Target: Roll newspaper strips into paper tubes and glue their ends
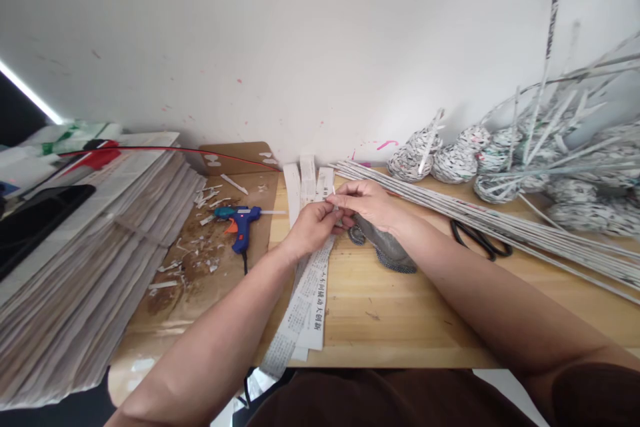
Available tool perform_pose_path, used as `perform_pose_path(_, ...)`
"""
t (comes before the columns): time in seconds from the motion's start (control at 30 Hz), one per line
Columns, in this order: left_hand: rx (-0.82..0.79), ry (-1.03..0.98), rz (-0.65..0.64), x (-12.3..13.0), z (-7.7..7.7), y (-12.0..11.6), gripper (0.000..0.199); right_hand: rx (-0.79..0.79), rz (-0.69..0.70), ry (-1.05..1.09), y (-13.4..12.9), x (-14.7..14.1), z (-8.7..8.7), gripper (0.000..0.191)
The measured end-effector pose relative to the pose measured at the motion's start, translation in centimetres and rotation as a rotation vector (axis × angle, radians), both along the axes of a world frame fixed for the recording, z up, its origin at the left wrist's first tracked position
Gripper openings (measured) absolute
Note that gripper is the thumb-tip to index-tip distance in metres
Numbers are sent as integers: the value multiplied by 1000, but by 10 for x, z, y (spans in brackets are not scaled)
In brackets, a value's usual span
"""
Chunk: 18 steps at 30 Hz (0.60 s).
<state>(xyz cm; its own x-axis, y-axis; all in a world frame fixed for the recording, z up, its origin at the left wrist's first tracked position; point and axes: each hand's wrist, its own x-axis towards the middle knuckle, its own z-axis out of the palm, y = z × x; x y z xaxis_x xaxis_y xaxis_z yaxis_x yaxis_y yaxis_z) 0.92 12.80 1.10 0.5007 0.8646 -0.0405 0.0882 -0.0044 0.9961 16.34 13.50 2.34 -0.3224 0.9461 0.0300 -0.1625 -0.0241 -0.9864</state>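
My left hand (314, 225) and my right hand (367, 203) meet above the wooden table, with thumbs and fingertips pinched together. Between them they hold the upper end of a newspaper strip (293, 330), which slants down toward me and hangs over the front edge; a small white tip pokes out above the fingers. More flat newspaper strips (317, 317) lie beneath, partly covered by my left hand. Under my right hand and wrist is a grey object with a dark textured rim (395, 260), mostly hidden, so its kind is unclear.
A blue glue gun (243, 227) lies among paper scraps on a brown board, left. Stacked newspapers (100, 267) with a black phone (45, 223) on top stand farther left. Rolled paper sticks (465, 217), black-handled scissors (480, 243) and woven paper shapes (455, 161) are on the right.
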Motion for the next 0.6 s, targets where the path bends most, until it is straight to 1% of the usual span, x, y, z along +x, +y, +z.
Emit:
perform_pose_path(0.13,-21,1,36,2,-2,-1,27,-42,-102,14,-1,-2,-1,32)
perform_pose_path(0.27,-16,20,38,2,1,-3,26,-55,-155,36,-1,-5,-3,35)
perform_pose_path(0.33,-24,22,30,2,3,-3,26,-61,-150,62,0,-4,-3,36)
perform_pose_path(0.47,-50,15,37,1,5,-3,26,-53,-22,21,1,0,-1,32)
perform_pose_path(0.5,-50,18,37,1,4,-3,26,-53,-9,6,1,0,-1,32)
perform_pose_path(0.53,-46,23,37,1,4,-3,26,-58,-17,2,1,-1,-1,32)
perform_pose_path(0.6,-34,37,35,1,3,-4,26,-73,-102,21,1,-2,-1,35)
